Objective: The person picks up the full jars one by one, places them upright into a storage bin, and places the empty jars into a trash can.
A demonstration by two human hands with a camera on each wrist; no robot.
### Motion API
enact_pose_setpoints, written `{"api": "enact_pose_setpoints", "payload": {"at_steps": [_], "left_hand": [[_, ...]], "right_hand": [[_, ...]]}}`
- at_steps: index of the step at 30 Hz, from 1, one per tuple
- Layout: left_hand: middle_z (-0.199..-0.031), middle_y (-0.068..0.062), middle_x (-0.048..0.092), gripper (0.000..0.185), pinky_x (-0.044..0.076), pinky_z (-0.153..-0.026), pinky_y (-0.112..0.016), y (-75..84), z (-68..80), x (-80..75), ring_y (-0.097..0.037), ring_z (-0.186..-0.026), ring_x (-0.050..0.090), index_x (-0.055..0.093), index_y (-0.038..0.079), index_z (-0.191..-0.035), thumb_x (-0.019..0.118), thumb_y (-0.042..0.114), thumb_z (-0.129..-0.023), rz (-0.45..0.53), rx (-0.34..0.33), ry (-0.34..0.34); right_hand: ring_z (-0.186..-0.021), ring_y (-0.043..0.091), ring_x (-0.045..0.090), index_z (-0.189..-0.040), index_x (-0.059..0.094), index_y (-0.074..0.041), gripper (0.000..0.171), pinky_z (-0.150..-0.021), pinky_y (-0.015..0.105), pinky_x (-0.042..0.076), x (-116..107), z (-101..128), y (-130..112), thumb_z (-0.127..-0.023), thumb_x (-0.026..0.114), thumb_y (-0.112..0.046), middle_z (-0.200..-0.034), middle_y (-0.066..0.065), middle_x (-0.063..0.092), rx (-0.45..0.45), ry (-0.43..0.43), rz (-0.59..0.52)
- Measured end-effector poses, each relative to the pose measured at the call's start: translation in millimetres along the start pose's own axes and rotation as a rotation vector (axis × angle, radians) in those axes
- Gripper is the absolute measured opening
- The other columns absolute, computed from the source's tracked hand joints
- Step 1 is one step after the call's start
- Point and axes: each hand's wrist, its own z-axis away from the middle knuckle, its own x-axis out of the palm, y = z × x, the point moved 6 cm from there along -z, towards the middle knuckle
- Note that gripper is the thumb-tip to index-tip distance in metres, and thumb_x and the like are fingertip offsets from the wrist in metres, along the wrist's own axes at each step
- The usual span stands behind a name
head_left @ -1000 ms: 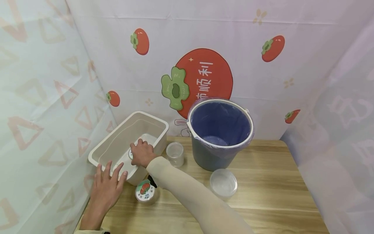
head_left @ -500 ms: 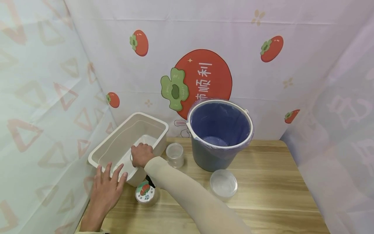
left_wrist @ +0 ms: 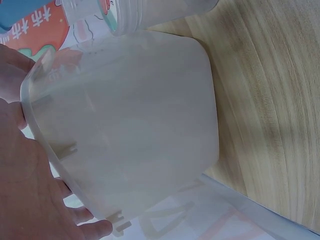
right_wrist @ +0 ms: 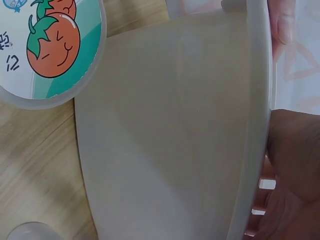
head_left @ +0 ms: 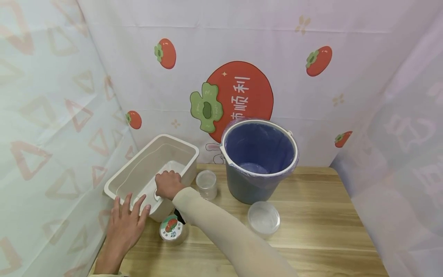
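You are keeping your right hand (head_left: 168, 184) clenched on something small inside the cream rectangular plastic tub (head_left: 138, 171), barely shifted, while your left hand's (head_left: 125, 225) flat, released grip is steadying its rim.

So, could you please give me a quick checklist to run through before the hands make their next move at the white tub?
1. Left hand steadies the white tub, fingers straight on its near rim: ok.
2. Right hand is inside the tub with fingers curled: ok; what it grips: cannot tell.
3. Tub sits flat on the wooden table: ok.
4. Jar with the tomato lid stands close under the right forearm, so it may get knocked: not ok.
5. Lined bucket upright and open: ok.
6. Small clear cup upright beside the tub: ok.
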Motion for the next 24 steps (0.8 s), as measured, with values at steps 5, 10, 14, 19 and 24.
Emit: {"api": "enact_pose_setpoints", "payload": {"at_steps": [5,10,14,19,24], "left_hand": [[-0.172,-0.036,0.02,0.063,0.017,-0.117,-0.087,0.8,0.6,-0.3,-0.066,-0.16,0.0,0.043,0.012,-0.164,0.033,0.053,-0.118,0.001,0.005,-0.009],[-0.172,-0.036,0.019,0.063,0.016,-0.117,-0.087,0.5,0.8,-0.6,-0.067,-0.16,0.0,0.042,0.012,-0.164,0.032,0.053,-0.118,-0.002,0.005,-0.011],[-0.172,-0.035,0.021,0.063,0.016,-0.117,-0.087,0.3,1.1,-0.7,-0.067,-0.16,0.003,0.045,0.012,-0.163,0.033,0.054,-0.117,-0.014,0.004,0.007],[-0.173,-0.034,0.02,0.063,0.015,-0.119,-0.087,0.4,1.5,-0.5,-0.065,-0.161,0.001,0.044,0.012,-0.163,0.033,0.053,-0.118,-0.005,-0.002,0.014],[-0.171,-0.036,0.021,0.061,0.016,-0.117,-0.087,0.9,1.8,0.2,-0.065,-0.16,0.004,0.045,0.011,-0.162,0.033,0.051,-0.118,-0.007,0.007,0.029]], "right_hand": [[-0.101,0.013,0.067,-0.122,0.073,-0.029,0.031,-0.082,0.031,0.057,-2.0,0.1,0.9,-0.102,0.07,-0.053,-0.112,-0.007,0.074,-0.045,0.058,0.006],[-0.106,0.015,0.069,-0.129,0.073,-0.028,0.042,-0.088,0.032,0.059,-12.2,13.1,3.8,-0.106,0.06,-0.061,-0.118,-0.007,0.075,-0.105,0.171,0.074],[-0.114,0.016,0.072,-0.135,0.072,-0.028,0.047,-0.092,0.033,0.061,-17.5,22.4,7.8,-0.106,0.057,-0.062,-0.125,-0.006,0.076,-0.132,0.267,0.099],[-0.127,0.018,0.07,-0.143,0.069,-0.03,0.051,-0.102,0.035,0.06,-20.7,34.8,12.2,-0.106,0.057,-0.064,-0.136,-0.006,0.074,-0.156,0.344,0.084],[-0.131,0.019,0.068,-0.145,0.068,-0.031,0.054,-0.108,0.036,0.056,-24.7,50.3,16.7,-0.105,0.059,-0.066,-0.141,-0.006,0.073,-0.173,0.4,0.081]]}}
